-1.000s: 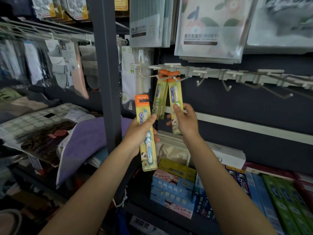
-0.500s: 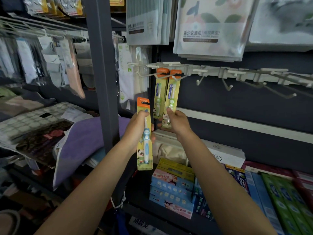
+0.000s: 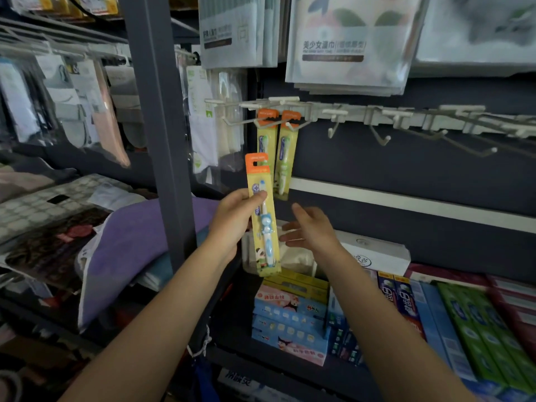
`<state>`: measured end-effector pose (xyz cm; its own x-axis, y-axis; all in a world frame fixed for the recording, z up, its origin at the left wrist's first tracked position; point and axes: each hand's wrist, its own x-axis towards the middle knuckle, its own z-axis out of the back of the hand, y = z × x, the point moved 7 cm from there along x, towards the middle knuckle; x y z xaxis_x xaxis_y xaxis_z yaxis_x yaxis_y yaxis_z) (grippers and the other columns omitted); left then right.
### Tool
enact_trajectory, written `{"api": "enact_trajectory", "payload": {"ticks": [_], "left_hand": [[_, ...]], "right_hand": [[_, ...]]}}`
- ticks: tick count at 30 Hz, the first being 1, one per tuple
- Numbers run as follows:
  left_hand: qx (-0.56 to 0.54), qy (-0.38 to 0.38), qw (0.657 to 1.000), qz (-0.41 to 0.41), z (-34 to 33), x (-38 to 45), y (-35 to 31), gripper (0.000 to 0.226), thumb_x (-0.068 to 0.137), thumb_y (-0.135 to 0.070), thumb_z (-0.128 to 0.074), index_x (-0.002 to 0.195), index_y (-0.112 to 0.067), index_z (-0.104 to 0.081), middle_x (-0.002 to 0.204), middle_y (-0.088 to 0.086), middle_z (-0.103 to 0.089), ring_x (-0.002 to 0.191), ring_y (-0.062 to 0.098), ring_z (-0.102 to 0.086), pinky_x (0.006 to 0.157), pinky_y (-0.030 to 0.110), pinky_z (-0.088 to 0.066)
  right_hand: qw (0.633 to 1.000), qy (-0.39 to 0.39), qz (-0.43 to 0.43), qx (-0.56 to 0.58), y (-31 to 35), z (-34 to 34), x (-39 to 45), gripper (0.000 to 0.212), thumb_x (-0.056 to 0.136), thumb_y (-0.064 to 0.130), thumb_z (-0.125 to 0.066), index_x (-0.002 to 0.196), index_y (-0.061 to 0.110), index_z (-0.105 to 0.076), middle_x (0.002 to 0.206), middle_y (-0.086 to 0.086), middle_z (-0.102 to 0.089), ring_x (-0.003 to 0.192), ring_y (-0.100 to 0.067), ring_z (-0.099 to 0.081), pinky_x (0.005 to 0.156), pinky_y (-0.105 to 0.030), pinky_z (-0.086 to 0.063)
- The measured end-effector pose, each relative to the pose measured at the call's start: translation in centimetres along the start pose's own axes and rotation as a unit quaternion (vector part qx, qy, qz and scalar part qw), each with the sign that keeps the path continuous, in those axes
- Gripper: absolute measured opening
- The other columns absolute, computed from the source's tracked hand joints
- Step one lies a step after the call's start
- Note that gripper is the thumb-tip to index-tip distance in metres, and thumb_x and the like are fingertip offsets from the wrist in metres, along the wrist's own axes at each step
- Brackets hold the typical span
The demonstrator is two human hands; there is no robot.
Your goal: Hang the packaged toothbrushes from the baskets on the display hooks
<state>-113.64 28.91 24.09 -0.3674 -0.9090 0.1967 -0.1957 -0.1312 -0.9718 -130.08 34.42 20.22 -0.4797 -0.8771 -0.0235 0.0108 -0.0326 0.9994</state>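
My left hand [image 3: 235, 219] grips a packaged toothbrush [image 3: 262, 216] upright; the pack is yellow with an orange top and a blue brush inside. Its top edge sits below the white display hooks [image 3: 278, 120]. Two more yellow toothbrush packs [image 3: 285, 152] hang side by side on those hooks, just behind and above the held one. My right hand [image 3: 311, 230] hovers to the right of the held pack with its fingers spread, holding nothing. No basket is in view.
A row of bare white hooks [image 3: 406, 129] runs to the right along the dark panel. A grey upright post [image 3: 162, 140] stands left of the hooks. Toothpaste boxes [image 3: 290, 317] fill the shelf below. Large packs [image 3: 348, 42] hang above.
My right hand has let go of the hanging pack and dropped down to beside the held one. My left hand has raised its pack slightly toward the hooks.
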Motion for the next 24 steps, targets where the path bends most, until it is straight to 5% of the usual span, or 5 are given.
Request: {"api": "enact_trajectory", "payload": {"ticks": [6, 10, 18, 21, 24], "left_hand": [[-0.02, 0.023, 0.999, -0.028, -2.4, 0.1, -0.9, 0.007, 0.094, -0.023, -0.069, 0.097, -0.02, -0.074, 0.099, 0.007, -0.077, 0.095, 0.021, -0.073, 0.094, 0.042, -0.056], [-0.026, 0.046, 0.998, -0.045, -3.5, 0.3, -1.9, 0.011, 0.094, -0.026, -0.07, 0.099, -0.02, -0.077, 0.104, 0.009, -0.077, 0.105, 0.029, -0.071, 0.102, 0.051, -0.052], [-0.025, 0.076, 0.995, -0.06, -5.2, 1.8, -3.9, 0.009, 0.096, -0.013, -0.066, 0.098, -0.014, -0.075, 0.089, 0.001, -0.075, 0.086, 0.016, -0.068, 0.092, 0.045, -0.055], [-0.017, 0.078, 0.995, -0.062, -5.9, 2.7, -3.9, 0.014, 0.094, -0.012, -0.069, 0.107, -0.011, -0.074, 0.096, 0.005, -0.076, 0.085, 0.018, -0.068, 0.084, 0.04, -0.054], [-0.016, 0.063, 0.997, -0.05, -6.2, 4.0, -3.6, 0.045, 0.085, -0.025, -0.079, 0.125, -0.009, -0.069, 0.113, 0.009, -0.074, 0.104, 0.022, -0.07, 0.098, 0.041, -0.054]], "right_hand": [[0.988, 0.114, 0.096, -0.042, 3.3, -0.4, -3.8, 0.033, 0.096, 0.035, -0.064, 0.11, 0.006, -0.068, 0.092, -0.005, -0.074, 0.084, -0.017, -0.07, 0.085, -0.039, -0.058], [0.985, 0.082, 0.147, -0.032, 4.9, 0.5, -4.4, 0.018, 0.094, 0.016, -0.07, 0.11, 0.007, -0.069, 0.104, -0.02, -0.074, 0.087, -0.021, -0.07, 0.081, -0.039, -0.056], [0.98, 0.02, 0.193, 0.048, 7.4, 0.8, -4.8, 0.019, 0.1, 0.013, -0.062, 0.118, 0.005, -0.064, 0.098, -0.018, -0.076, 0.07, -0.025, -0.074, 0.061, -0.029, -0.058], [0.981, -0.001, 0.187, 0.053, 6.5, 1.0, -4.6, 0.02, 0.102, 0.019, -0.06, 0.118, 0.008, -0.062, 0.097, -0.018, -0.076, 0.073, -0.029, -0.074, 0.066, -0.034, -0.061], [0.987, -0.001, 0.162, -0.003, 4.7, 1.5, -3.8, 0.014, 0.103, 0.022, -0.058, 0.106, 0.01, -0.064, 0.096, -0.011, -0.073, 0.082, -0.025, -0.07, 0.075, -0.033, -0.058]]}}
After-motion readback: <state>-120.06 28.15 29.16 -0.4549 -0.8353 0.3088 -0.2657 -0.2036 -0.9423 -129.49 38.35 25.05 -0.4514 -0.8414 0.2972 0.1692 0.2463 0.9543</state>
